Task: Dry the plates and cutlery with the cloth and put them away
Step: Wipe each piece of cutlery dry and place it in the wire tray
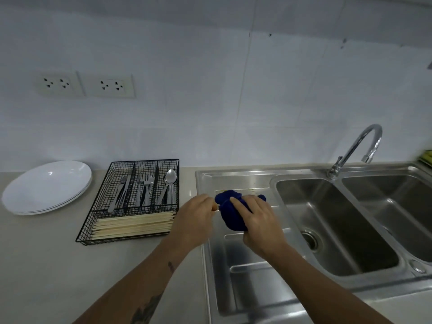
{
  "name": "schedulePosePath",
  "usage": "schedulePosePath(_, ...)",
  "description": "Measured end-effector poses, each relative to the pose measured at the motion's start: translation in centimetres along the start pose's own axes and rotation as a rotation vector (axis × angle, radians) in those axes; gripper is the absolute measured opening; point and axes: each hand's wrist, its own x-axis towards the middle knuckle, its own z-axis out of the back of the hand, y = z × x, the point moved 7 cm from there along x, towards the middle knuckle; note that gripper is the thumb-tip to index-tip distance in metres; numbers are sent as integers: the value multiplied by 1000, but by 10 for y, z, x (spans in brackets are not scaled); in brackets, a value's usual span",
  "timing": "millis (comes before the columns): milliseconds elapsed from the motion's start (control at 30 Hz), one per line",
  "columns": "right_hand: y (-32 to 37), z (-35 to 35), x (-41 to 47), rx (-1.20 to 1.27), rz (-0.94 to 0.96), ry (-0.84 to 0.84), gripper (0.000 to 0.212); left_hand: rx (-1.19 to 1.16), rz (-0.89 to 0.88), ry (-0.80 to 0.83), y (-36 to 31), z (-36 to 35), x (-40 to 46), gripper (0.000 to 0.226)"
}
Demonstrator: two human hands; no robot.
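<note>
I have the blue cloth bunched in my right hand, fingers curled round it, over the sink's draining board. My left hand pinches a pale, thin stick poking out of the cloth's nine o'clock side (a chopstick, I'd judge; only its end shows), so I can pull it through the folds to dry it. At nine o'clock from my hands sits the wire cutlery tray, close enough to drop it among the chopsticks in the front compartment. Further along at nine o'clock the white plates are stacked.
</note>
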Motion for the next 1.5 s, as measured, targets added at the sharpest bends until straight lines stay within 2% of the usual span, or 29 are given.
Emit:
schedulePosePath(167, -39, 4, -6, 94, -230, 23, 74, 40, 53, 28, 13, -6, -13, 10)
schedulePosePath(300, -52, 20, -1, 271, -389, -114, 75, 58, 135, 64, 18, -1, -10, 16)
schedulePosePath(400, -22, 26, 9, 218, -254, -157, 75, -9, 192, 82, 12, 0, -4, 19)
schedulePosePath(533, 10, 6, 7, 70, -33, -46, 83, -106, 320, 74, 13, 6, 3, 17)
schedulePosePath(667, -12, 4, 3, 64, -133, -57, 83, -84, 364, 111, 23, 7, -7, 14)
schedulePosePath(867, 8, 4, 2, -16, 70, -36, 81, -309, 407, 241, 27, -12, -7, 15)
schedulePosePath(1033, -25, 9, -5, -47, -51, -34, 80, -288, 471, 292, 37, -26, -20, 17)
schedulePosePath(1333, -26, 37, 5, 13, -100, -115, 80, -308, 654, 62, 44, -20, -12, 10)
schedulePosePath(1500, -28, 39, 10, 100, -207, -124, 77, -563, 762, -13, 33, -18, -2, 11)
